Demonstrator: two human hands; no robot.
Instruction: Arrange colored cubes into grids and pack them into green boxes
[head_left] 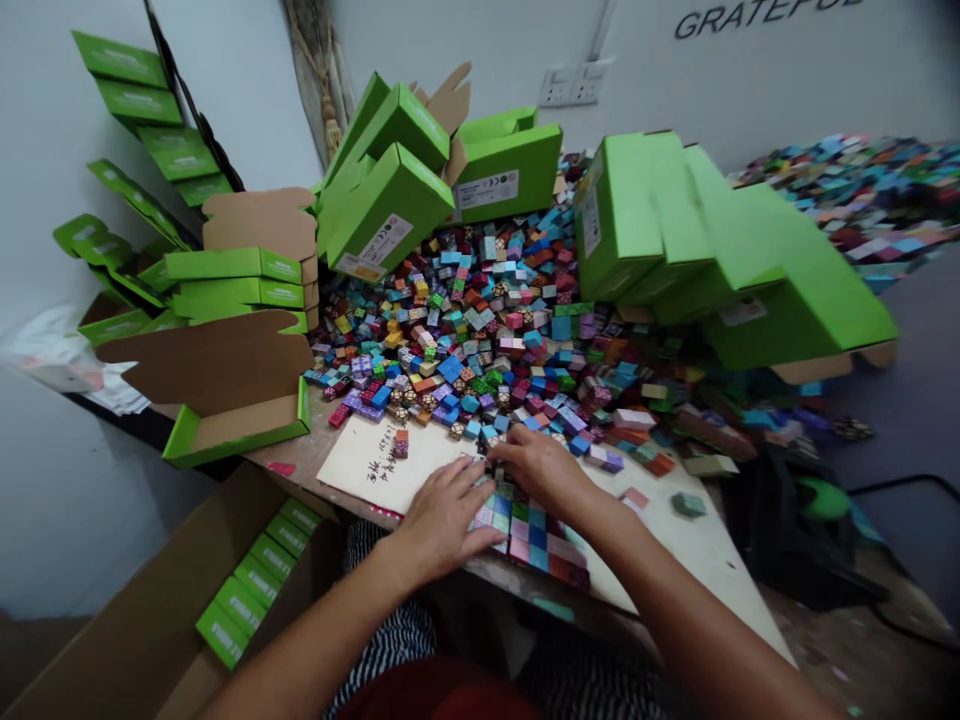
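Small patterned blocks in many colours lie edge to edge in a flat grid (pixel 538 537) on a pale board (pixel 660 540). My left hand (pixel 444 510) rests with fingers stretched out along the grid's left side. At the far edge of the grid, my right hand (pixel 536 462) has its fingertips drawn together over the blocks; what they hold, if anything, is hidden. A large loose heap of similar blocks (pixel 480 340) spreads just beyond both hands. One reddish-brown block (pixel 401 443) sits apart on the board, beside handwriting. A greenish block (pixel 688 504) lies on its right part.
Green boxes (pixel 390 215) stand behind the heap, with more green boxes (pixel 645 220) leaning at right. An open green box (pixel 238 425) sits at left. Below it, a large carton (pixel 150 590) holds green packs. A black device (pixel 802 530) with a cable stands at right.
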